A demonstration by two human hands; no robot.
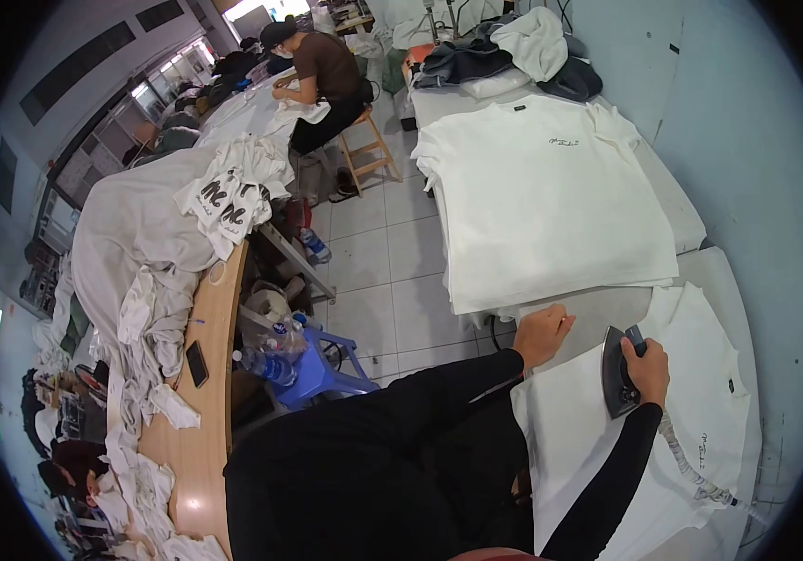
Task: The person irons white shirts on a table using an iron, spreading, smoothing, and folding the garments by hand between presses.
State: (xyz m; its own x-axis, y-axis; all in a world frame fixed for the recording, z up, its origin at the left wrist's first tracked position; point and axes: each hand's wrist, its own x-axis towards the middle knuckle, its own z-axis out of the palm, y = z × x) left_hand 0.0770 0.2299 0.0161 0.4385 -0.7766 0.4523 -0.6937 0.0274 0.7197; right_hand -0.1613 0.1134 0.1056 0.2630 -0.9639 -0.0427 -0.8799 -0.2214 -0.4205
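Observation:
My right hand (646, 372) is wrapped round the handle of a dark clothes iron (616, 381). The iron rests on a white T-shirt (574, 458) laid out on the ironing table, its neck towards the right and small dark print near the chest. A cloth-wrapped cord (677, 449) trails from the iron across the shirt. My left hand (542, 337) is beside the shirt's far left edge, its fingers curled loosely with nothing visible in them. Just beyond both hands lies a stack of white T-shirts (551, 210), the top one with small script print.
Dark and white garments (542, 51) are heaped behind the stack. A wall (747, 140) runs along the right. To the left, a wooden table (186, 458) holds crumpled cloth and a phone (197, 364). A blue stool (322, 369) stands below it. A seated co-worker (327, 70) handles white cloth farther back.

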